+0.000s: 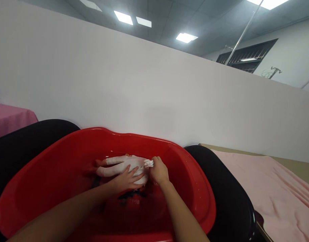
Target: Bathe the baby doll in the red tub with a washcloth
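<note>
- Black basin (23, 144), at 9 o'clock of the red basin: partly tucked behind the red rim; contents not visible.
- Red basin (68, 161): a wide, shallow oval tub at the centre of the view, apparently holding shallow water; both forearms enter it from 6 o'clock.
- White glove (119, 165): a pale, hand-shaped glove lying near the basin's middle, its long axis running roughly 9 to 3 o'clock, with the finger ends toward 9 o'clock and the cuff end toward 3 o'clock.
- Left hand (126, 179): laid flat on the palm part of the glove, fingers spread and pointing toward 2 o'clock, pressing it down rather than gripping it.
- Right hand (158, 171): just at 3 o'clock of the glove, curled closed around the bunched white cuff (148, 163), which protrudes from the fist toward 10 o'clock. This hand is the nearer to the cuff end.
- Dark mark (130, 195): under the hands on the basin floor, at 6 o'clock of the glove; too blurred to identify.
- Second black basin (227, 188), at 3 o'clock of the red one.
- Pink cloth (275, 188): covers the worktop at far right.
</note>
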### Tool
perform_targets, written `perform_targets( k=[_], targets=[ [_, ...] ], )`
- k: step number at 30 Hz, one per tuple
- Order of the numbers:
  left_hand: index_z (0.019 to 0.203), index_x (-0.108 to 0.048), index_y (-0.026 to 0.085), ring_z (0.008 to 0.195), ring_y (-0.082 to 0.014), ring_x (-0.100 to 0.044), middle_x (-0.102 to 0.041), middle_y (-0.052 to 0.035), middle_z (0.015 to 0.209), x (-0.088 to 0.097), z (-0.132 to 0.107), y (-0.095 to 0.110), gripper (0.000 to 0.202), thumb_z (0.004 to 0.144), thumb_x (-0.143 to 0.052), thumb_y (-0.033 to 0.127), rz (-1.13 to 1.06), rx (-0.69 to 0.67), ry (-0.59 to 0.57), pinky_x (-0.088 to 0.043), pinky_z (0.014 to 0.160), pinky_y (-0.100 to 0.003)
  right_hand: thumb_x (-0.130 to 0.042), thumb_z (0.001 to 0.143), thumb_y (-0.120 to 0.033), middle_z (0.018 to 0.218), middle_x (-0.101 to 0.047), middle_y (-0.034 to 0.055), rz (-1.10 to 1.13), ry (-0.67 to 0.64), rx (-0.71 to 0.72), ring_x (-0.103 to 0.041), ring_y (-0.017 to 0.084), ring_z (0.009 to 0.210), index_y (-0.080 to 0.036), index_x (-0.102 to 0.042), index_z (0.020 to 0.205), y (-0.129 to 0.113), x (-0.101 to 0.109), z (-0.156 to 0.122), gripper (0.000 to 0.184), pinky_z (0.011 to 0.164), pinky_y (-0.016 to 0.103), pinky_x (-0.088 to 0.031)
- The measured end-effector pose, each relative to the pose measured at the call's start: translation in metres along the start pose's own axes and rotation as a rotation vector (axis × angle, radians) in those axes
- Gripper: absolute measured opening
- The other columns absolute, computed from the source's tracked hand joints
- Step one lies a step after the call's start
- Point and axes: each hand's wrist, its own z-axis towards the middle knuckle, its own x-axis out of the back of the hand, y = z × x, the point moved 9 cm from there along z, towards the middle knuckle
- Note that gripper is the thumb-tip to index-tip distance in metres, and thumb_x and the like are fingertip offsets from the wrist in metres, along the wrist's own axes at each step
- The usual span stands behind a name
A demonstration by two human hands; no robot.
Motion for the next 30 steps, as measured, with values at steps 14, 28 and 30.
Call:
perform_targets(
  k=[14,28,30],
  targets=[
    [0.156,-0.043,0.041,0.152,-0.0394,-0.036,-0.035,-0.0082,0.169,0.085,0.053,-0.045,0.067,0.095,-0.057,0.018,0.276,0.204,-0.026,-0.028,0.12,-0.066,-0.052,0.092,-0.01,0.104,-0.065,0.0057,0.013,0.075,0.025,-0.06,0.018,0.084,-0.02,-0.062,0.097,-0.013,0.016,0.0,0.015,0.068,0.03,-0.03],
    [0.156,-0.046,0.02,0.156,-0.0473,-0.022,-0.026,-0.0279,0.167,0.111,0.083,-0.11,0.108,0.063,-0.093,0.047,0.461,0.426,-0.138,-0.021,0.122,-0.063,-0.059,0.088,-0.014,0.11,-0.068,0.0067,0.005,0.084,0.132,-0.061,0.023,0.094,-0.022,-0.064,0.103,-0.03,0.021,-0.004,0.018,0.077,0.033,-0.037],
    [0.155,-0.047,0.016,0.155,-0.0465,-0.026,-0.027,-0.0308,0.166,0.111,0.085,-0.115,0.109,0.063,-0.092,0.052,0.457,0.442,-0.163,-0.023,0.122,-0.06,-0.058,0.088,-0.012,0.11,-0.068,0.0069,0.004,0.091,0.149,-0.061,0.023,0.092,-0.022,-0.064,0.103,-0.033,0.022,-0.005,0.019,0.075,0.033,-0.037]
  ],
)
